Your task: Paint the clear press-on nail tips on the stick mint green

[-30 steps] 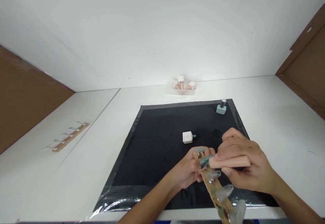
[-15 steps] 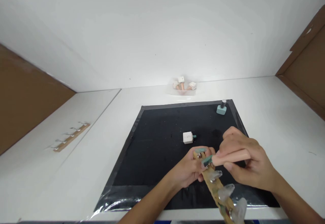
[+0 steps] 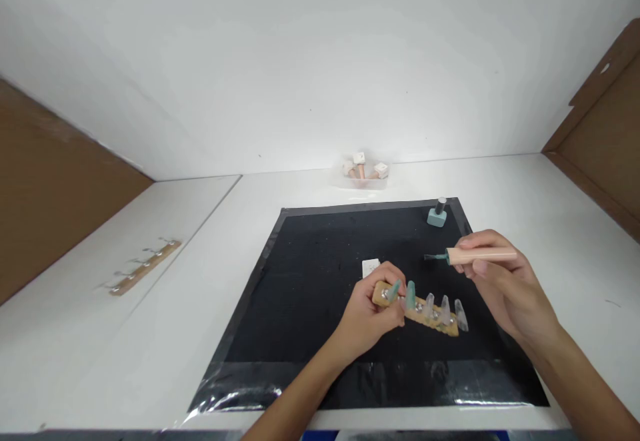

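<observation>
My left hand [image 3: 373, 311] is closed around the left end of a wooden nail-tip stand [image 3: 425, 319], held above the black mat. Several false nails stand along it: the two nearest my fingers are teal, such as the teal nail [image 3: 411, 295], and the others, like the clear nail [image 3: 445, 310], look unpainted. Between the fingers of my right hand [image 3: 505, 281] is a nail polish brush [image 3: 480, 255] with a pink handle. Its teal-wet bristles point left, apart from the nails. Partly hidden behind my left hand lies a white polish bottle [image 3: 370, 267].
A teal bottle with a silver cap [image 3: 437, 214] stands at the mat's back right corner. Behind the black mat [image 3: 320, 248], a clear tray [image 3: 345, 181] holds white-and-pink bottles. Another stand with clear nails [image 3: 145, 269] lies at the left. Cardboard panels [image 3: 615, 114] flank the table.
My right hand has drawn the brush away from the nails, up and to the right. My left hand has turned the stand from pointing toward me to lying more crosswise.
</observation>
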Motion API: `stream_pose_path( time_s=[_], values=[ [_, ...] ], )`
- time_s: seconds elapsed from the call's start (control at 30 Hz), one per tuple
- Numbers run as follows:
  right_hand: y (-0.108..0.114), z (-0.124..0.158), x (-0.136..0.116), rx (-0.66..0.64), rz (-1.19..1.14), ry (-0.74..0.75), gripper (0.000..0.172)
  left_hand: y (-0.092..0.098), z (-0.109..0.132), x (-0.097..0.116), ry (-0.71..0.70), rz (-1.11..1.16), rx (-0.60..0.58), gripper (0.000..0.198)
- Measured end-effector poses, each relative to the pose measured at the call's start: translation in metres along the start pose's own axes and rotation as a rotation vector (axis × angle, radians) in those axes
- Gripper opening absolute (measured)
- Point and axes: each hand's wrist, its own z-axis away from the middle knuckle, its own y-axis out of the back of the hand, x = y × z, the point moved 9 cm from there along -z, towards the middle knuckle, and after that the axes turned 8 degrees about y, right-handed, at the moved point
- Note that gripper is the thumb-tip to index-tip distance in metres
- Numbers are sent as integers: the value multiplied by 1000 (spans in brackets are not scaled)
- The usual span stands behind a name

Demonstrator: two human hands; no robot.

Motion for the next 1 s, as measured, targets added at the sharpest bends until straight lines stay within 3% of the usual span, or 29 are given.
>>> stream_pose_path(
  time_s=[0.1, 0.2, 0.37, 0.73, 1.0],
  values=[
    [-3, -1, 0, -24, -23, -21, 16, 10, 6, 23, -202, -234, 155, 10],
    [-5, -1, -6, -30, 33, 23, 19, 10, 13, 38, -356, -385, 236, 12],
    [-17, 4, -18, -89, 173, 122, 17, 10, 18, 48, -449, -448, 287, 12],
    [-39, 8, -34, -275, 313, 272, 25, -2, 16, 38, -412, -426, 114, 18],
    [-43, 6, -41, -294, 449, 340, 20, -11, 15, 33, -399, -407, 14, 18]
  ],
)
